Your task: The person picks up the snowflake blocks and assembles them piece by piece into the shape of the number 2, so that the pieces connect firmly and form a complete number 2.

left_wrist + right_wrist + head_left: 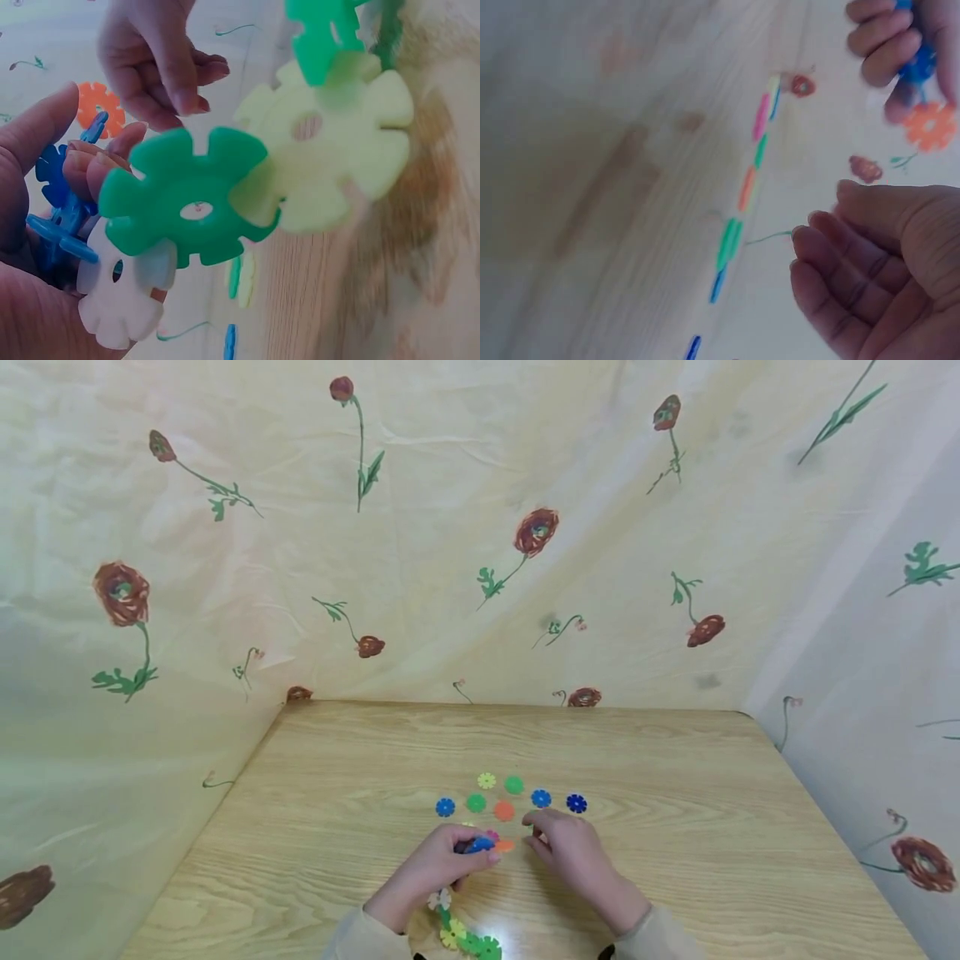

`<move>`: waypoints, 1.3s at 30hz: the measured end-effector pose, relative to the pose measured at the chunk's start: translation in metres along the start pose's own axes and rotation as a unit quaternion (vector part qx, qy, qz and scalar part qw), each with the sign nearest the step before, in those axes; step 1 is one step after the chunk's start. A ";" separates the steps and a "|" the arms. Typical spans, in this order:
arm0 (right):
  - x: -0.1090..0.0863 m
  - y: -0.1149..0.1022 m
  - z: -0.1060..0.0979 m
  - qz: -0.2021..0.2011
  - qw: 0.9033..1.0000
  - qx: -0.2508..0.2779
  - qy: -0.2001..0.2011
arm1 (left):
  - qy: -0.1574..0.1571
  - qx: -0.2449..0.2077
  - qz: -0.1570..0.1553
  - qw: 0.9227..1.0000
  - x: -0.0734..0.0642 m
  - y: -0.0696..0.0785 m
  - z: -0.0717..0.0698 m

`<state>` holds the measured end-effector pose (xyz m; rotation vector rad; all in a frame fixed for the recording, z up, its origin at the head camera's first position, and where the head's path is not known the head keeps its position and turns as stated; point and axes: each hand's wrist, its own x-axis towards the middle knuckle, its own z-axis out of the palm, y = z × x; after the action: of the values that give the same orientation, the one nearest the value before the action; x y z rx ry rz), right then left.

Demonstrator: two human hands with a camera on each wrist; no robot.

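My left hand (438, 858) grips a chain of interlocking plastic snowflake discs, its fingers and thumb around the blue discs (64, 217). At the chain's far end an orange disc (930, 126) sticks out past the fingertips toward the right hand. From the other side of the grip trail a white disc (124, 289), a green disc (180, 202) and a pale yellow disc (330, 142), with more green below. Just right of the orange disc is my right hand (573, 852), its fingers loosely bent with nothing between them in the right wrist view.
Loose discs lie on the wooden table (337, 760) beyond the hands: a yellow disc (487, 781), green discs (513, 785), blue discs (541, 798) and an orange disc (504, 811). A pink disc (492, 835) is partly hidden by the left hand. Flowered cloth (450, 543) encloses the table.
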<state>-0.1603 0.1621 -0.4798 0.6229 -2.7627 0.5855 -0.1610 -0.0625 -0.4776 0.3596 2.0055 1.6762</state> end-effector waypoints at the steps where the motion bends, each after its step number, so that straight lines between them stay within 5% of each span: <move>1: 0.003 0.003 0.001 0.013 1.000 0.002 -0.013 | 0.000 0.006 0.000 1.000 0.000 0.000 0.000; 8: 0.018 0.015 0.007 0.070 0.994 -0.011 -0.081 | -0.006 0.011 -0.002 1.000 -0.004 0.003 0.002; 18: 0.021 0.023 0.012 0.072 0.990 -0.078 -0.091 | -0.014 -0.013 0.023 1.000 -0.006 0.001 0.003; 29: 0.017 0.025 0.006 0.101 0.988 -0.004 -0.116 | -0.010 -0.019 -0.004 1.000 -0.006 0.002 0.004; 39: 0.012 0.029 0.003 0.126 0.981 0.042 -0.143 | -0.010 -0.014 0.005 1.000 -0.007 0.001 0.003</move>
<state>-0.1845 0.1802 -0.4876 0.4033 -3.1303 0.7175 -0.1537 -0.0632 -0.4752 0.3741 1.9673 1.6986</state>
